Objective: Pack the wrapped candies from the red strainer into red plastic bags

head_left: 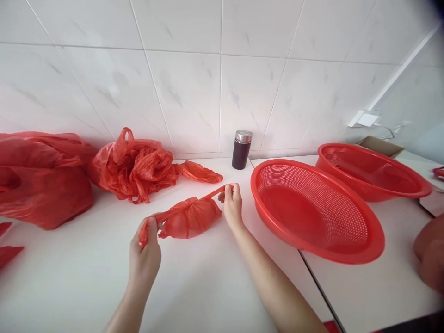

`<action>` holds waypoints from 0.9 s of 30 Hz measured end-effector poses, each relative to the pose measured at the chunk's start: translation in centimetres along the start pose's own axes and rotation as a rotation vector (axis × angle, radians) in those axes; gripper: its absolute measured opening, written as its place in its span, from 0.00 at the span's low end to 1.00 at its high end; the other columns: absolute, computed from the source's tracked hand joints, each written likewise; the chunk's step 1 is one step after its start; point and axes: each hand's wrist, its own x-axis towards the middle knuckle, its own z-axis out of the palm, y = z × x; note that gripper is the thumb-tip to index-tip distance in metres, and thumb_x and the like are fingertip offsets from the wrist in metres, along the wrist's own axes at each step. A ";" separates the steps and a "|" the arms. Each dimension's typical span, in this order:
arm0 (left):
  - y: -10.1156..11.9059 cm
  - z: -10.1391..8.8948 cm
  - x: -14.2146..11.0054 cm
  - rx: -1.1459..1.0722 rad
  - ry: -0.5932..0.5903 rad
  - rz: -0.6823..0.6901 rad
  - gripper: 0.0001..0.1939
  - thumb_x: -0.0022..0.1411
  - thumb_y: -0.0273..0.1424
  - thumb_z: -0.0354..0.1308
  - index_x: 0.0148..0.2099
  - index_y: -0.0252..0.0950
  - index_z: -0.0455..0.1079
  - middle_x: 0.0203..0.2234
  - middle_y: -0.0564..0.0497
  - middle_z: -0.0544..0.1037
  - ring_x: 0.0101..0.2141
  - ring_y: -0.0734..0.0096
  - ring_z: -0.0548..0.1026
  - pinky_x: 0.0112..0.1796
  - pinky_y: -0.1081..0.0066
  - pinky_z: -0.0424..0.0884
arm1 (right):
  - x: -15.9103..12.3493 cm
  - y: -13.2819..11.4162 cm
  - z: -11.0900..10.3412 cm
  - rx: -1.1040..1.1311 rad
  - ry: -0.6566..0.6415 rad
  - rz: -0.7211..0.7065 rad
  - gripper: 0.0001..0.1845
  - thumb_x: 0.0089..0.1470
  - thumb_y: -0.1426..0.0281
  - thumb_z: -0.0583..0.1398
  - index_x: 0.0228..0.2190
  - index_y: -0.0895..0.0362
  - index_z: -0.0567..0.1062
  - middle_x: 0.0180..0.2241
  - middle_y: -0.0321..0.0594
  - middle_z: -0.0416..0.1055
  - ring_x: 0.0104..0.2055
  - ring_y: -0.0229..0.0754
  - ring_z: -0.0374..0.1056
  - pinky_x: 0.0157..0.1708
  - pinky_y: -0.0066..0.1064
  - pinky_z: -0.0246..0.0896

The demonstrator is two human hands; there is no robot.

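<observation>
A small red plastic bag (192,219) with rounded contents sits on the white table, its top drawn together in the middle. My left hand (146,243) is closed on one twisted handle, at the bag's left. On the other side, my right hand (231,203) pinches the second handle, which is stretched up and to the right. Both handles look taut. What the bag contains cannot be made out through the plastic. Just behind it lies a flat, crumpled red bag (201,172), touching a heap of loose red plastic bags (138,162).
Large filled red bags (45,185) stand at the left. A dark tumbler with a metal lid (242,150) is by the tiled wall. Two red perforated baskets (258,208) occupy the right, near a cardboard box (381,146). Another person's arm (432,254) shows at the right edge.
</observation>
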 end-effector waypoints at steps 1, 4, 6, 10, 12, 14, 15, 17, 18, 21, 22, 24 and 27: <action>0.3 0.6 0.2 0.016 0.006 0.079 0.22 0.66 0.49 0.43 0.37 0.39 0.69 0.35 0.50 0.75 0.39 0.64 0.73 0.40 0.67 0.67 | -0.6 -0.2 0.3 -0.043 -0.013 -0.034 0.13 0.62 0.56 0.47 0.34 0.51 0.62 0.26 0.31 0.69 0.31 0.40 0.69 0.35 0.31 0.60; 0.6 3.0 1.7 0.129 -0.016 0.276 0.20 0.69 0.43 0.39 0.49 0.41 0.67 0.43 0.49 0.74 0.42 0.65 0.72 0.42 0.68 0.67 | -2.1 -0.6 1.4 -0.301 -0.103 -0.165 0.14 0.64 0.57 0.44 0.39 0.50 0.65 0.36 0.34 0.73 0.38 0.41 0.69 0.37 0.31 0.57; 0.1 4.4 3.1 0.220 -0.051 0.324 0.17 0.69 0.39 0.40 0.48 0.41 0.68 0.45 0.48 0.73 0.43 0.64 0.72 0.43 0.67 0.66 | -2.4 -0.4 1.8 -0.474 -0.190 -0.196 0.15 0.65 0.59 0.43 0.42 0.50 0.65 0.38 0.35 0.74 0.37 0.42 0.69 0.35 0.31 0.56; -1.3 5.6 6.0 0.366 -0.165 0.325 0.11 0.62 0.28 0.46 0.39 0.41 0.71 0.39 0.49 0.76 0.36 0.63 0.72 0.36 0.67 0.63 | -0.9 0.4 1.7 -0.557 -0.302 -0.155 0.12 0.64 0.62 0.47 0.37 0.49 0.68 0.31 0.31 0.75 0.29 0.41 0.68 0.30 0.29 0.53; -1.8 5.5 7.1 0.422 -0.219 0.314 0.14 0.58 0.24 0.47 0.39 0.42 0.72 0.34 0.51 0.78 0.32 0.63 0.72 0.33 0.68 0.62 | 0.3 0.6 1.3 -0.560 -0.327 -0.147 0.10 0.62 0.63 0.50 0.34 0.49 0.69 0.31 0.30 0.76 0.31 0.39 0.69 0.31 0.28 0.54; -2.1 5.2 7.9 0.451 -0.262 0.293 0.15 0.57 0.24 0.47 0.40 0.43 0.73 0.33 0.52 0.79 0.33 0.62 0.73 0.33 0.69 0.63 | 1.5 0.7 0.9 -0.558 -0.342 -0.135 0.09 0.61 0.64 0.51 0.32 0.49 0.69 0.32 0.29 0.76 0.33 0.38 0.70 0.32 0.27 0.55; -2.2 5.1 8.2 0.456 -0.281 0.281 0.16 0.57 0.25 0.47 0.40 0.44 0.73 0.34 0.53 0.80 0.34 0.62 0.74 0.34 0.69 0.64 | 2.0 0.8 0.7 -0.559 -0.345 -0.126 0.09 0.61 0.64 0.51 0.32 0.49 0.70 0.33 0.28 0.76 0.33 0.38 0.70 0.33 0.27 0.56; -2.4 5.1 8.7 0.453 -0.321 0.253 0.15 0.59 0.29 0.48 0.42 0.44 0.75 0.38 0.53 0.81 0.38 0.62 0.76 0.37 0.70 0.66 | 3.0 1.0 0.2 -0.574 -0.340 -0.104 0.09 0.60 0.65 0.52 0.32 0.49 0.70 0.33 0.28 0.76 0.33 0.37 0.69 0.32 0.26 0.56; -2.5 5.2 8.9 0.453 -0.338 0.239 0.15 0.61 0.32 0.48 0.43 0.44 0.76 0.39 0.53 0.82 0.40 0.62 0.77 0.38 0.71 0.67 | 3.3 1.2 0.0 -0.589 -0.333 -0.092 0.09 0.60 0.65 0.52 0.31 0.49 0.70 0.33 0.29 0.76 0.32 0.37 0.69 0.32 0.26 0.55; -3.1 5.7 9.5 0.475 -0.375 0.206 0.18 0.63 0.40 0.47 0.45 0.45 0.77 0.40 0.53 0.82 0.40 0.61 0.78 0.38 0.70 0.69 | 4.0 1.8 -0.5 -0.662 -0.293 -0.059 0.10 0.60 0.65 0.52 0.29 0.50 0.70 0.31 0.29 0.75 0.30 0.37 0.68 0.29 0.26 0.52; -3.4 6.0 9.6 0.491 -0.382 0.204 0.19 0.63 0.40 0.47 0.47 0.46 0.77 0.40 0.53 0.82 0.40 0.60 0.78 0.38 0.70 0.69 | 4.1 2.0 -0.6 -0.690 -0.278 -0.053 0.10 0.60 0.65 0.52 0.29 0.50 0.70 0.30 0.30 0.75 0.30 0.38 0.67 0.28 0.27 0.51; -4.0 6.4 9.9 0.534 -0.388 0.213 0.20 0.62 0.34 0.46 0.50 0.47 0.76 0.43 0.52 0.82 0.42 0.59 0.77 0.39 0.69 0.69 | 4.2 2.2 -0.6 -0.746 -0.247 -0.050 0.10 0.61 0.65 0.51 0.30 0.49 0.70 0.29 0.31 0.74 0.29 0.38 0.66 0.28 0.27 0.49; -4.8 7.0 10.0 0.621 -0.384 0.260 0.28 0.56 0.23 0.46 0.54 0.49 0.73 0.45 0.51 0.80 0.44 0.57 0.75 0.39 0.67 0.67 | 4.1 2.5 -0.2 -0.821 -0.205 -0.054 0.09 0.62 0.66 0.50 0.34 0.49 0.70 0.25 0.33 0.71 0.28 0.39 0.66 0.29 0.28 0.49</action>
